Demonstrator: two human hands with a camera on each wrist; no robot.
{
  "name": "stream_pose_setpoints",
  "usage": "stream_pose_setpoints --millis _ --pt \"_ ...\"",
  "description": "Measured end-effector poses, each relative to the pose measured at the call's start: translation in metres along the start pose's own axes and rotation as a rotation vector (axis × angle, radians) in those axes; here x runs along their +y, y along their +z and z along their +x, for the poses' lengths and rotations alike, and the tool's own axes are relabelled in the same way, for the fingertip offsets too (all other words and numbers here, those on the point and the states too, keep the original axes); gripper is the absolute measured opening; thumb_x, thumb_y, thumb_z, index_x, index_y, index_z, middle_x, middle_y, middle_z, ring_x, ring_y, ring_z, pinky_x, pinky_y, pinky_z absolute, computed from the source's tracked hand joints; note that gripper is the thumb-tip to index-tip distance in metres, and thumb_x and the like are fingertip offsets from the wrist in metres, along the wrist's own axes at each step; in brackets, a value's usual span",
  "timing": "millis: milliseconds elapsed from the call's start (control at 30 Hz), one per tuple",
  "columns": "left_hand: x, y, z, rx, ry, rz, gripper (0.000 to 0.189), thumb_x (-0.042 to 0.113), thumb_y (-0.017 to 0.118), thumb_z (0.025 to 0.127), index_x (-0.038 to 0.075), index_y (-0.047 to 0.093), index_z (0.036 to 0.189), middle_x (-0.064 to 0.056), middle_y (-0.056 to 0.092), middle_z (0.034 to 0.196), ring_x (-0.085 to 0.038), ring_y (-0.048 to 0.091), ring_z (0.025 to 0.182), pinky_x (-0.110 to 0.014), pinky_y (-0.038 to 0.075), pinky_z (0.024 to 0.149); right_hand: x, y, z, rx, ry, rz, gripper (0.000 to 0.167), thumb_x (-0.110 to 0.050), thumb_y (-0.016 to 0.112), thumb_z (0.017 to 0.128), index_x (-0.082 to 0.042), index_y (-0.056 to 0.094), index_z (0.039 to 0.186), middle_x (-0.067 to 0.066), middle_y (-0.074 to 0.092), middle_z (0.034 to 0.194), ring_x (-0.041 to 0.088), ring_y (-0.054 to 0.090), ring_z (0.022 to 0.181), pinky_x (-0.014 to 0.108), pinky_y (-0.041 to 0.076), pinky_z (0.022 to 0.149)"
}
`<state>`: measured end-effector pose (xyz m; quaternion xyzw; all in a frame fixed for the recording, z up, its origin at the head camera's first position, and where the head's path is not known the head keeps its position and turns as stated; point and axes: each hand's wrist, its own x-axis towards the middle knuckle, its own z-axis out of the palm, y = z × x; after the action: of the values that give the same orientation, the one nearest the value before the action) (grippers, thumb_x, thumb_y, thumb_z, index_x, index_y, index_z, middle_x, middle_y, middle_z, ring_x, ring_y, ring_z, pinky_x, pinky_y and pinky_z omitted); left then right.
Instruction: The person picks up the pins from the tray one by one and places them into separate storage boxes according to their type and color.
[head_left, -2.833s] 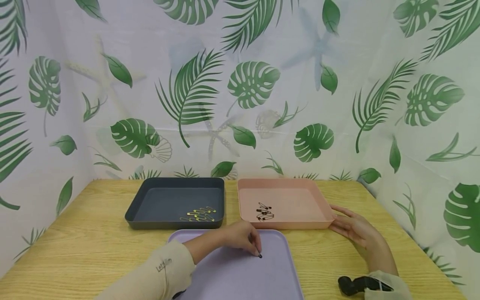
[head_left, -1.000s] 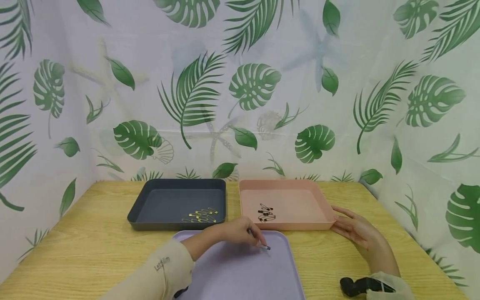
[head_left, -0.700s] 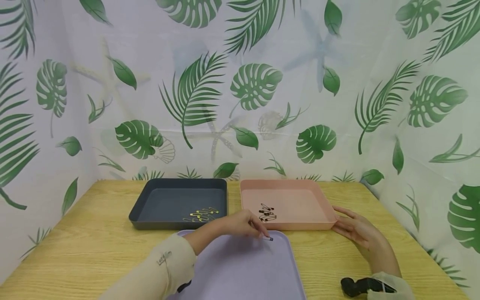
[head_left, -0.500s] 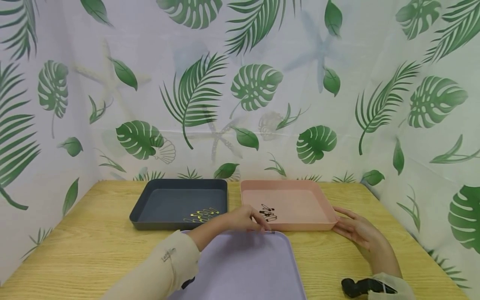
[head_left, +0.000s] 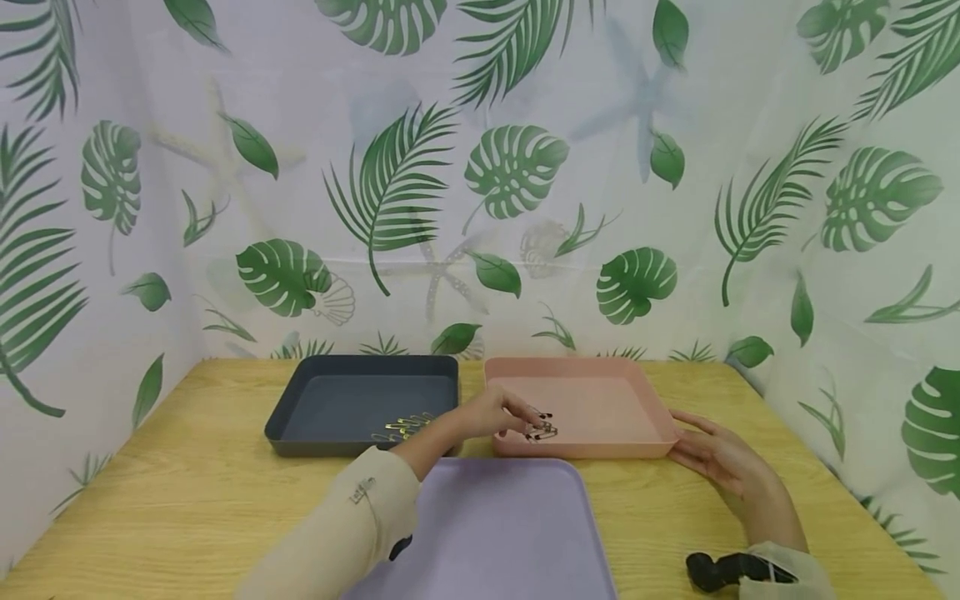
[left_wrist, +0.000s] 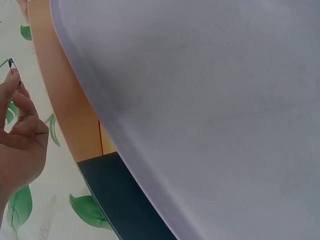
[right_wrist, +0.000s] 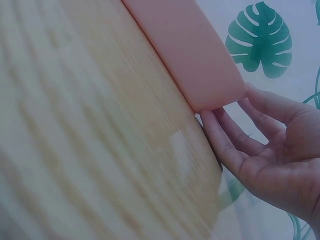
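Observation:
My left hand (head_left: 487, 412) reaches over the front left of the pink tray (head_left: 600, 396) and pinches a black safety pin between thumb and fingertips. The left wrist view shows that safety pin (left_wrist: 13, 67) sticking up from the fingertips. Right by the fingertips in the head view lie other black safety pins (head_left: 550, 430), partly covered by the hand. My right hand (head_left: 720, 458) touches the pink tray's front right corner. Seen from the right wrist, its thumb is at the rim and its fairly straight fingers (right_wrist: 220, 137) rest against the corner near the bottom.
A dark blue-grey tray (head_left: 330, 404) stands left of the pink one, with several gold safety pins (head_left: 401, 427) partly behind the left forearm. In front lies a lavender tray (head_left: 517, 525). The wooden table (head_left: 165, 483) backs onto a leaf-print curtain (head_left: 570, 283).
My left hand has lifted the black safety pin off the lavender tray and carried it forward, over the pink tray. The right hand has stayed at the pink tray's corner.

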<state>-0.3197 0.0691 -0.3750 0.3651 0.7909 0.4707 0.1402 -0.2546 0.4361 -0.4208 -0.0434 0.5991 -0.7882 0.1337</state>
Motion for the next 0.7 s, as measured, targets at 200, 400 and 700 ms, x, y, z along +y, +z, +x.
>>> stream_pose_setpoints --millis 200,400,700 --pt "0.002 -0.001 0.009 0.034 -0.047 -0.022 0.016 -0.006 0.060 0.084 -0.006 0.070 0.096 -0.013 0.068 0.094 -0.018 0.046 0.053 -0.024 0.039 0.047 -0.004 -0.003 -0.002 0.011 -0.008 -0.026 0.033 -0.001 0.042 0.097 -0.023 0.060 0.113 0.003 0.061 0.109 0.018 0.059 0.100 0.033 0.045 0.087" --pt "0.003 -0.002 0.014 0.059 -0.078 -0.018 0.017 -0.005 0.059 0.085 -0.004 0.070 0.097 -0.017 0.067 0.093 -0.024 0.053 0.060 -0.024 0.040 0.048 -0.006 -0.002 0.001 0.006 -0.001 -0.007 0.034 0.000 0.043 0.096 -0.022 0.060 0.115 0.004 0.061 0.109 0.019 0.058 0.101 0.034 0.044 0.088" --pt "-0.005 -0.002 0.018 0.100 -0.128 -0.033 0.015 -0.002 0.061 0.085 -0.001 0.071 0.095 -0.012 0.069 0.090 -0.031 0.062 0.085 -0.026 0.044 0.053 0.000 -0.002 0.000 -0.012 0.010 0.015 0.034 0.001 0.042 0.096 -0.020 0.058 0.118 0.005 0.060 0.111 0.020 0.057 0.103 0.035 0.043 0.090"
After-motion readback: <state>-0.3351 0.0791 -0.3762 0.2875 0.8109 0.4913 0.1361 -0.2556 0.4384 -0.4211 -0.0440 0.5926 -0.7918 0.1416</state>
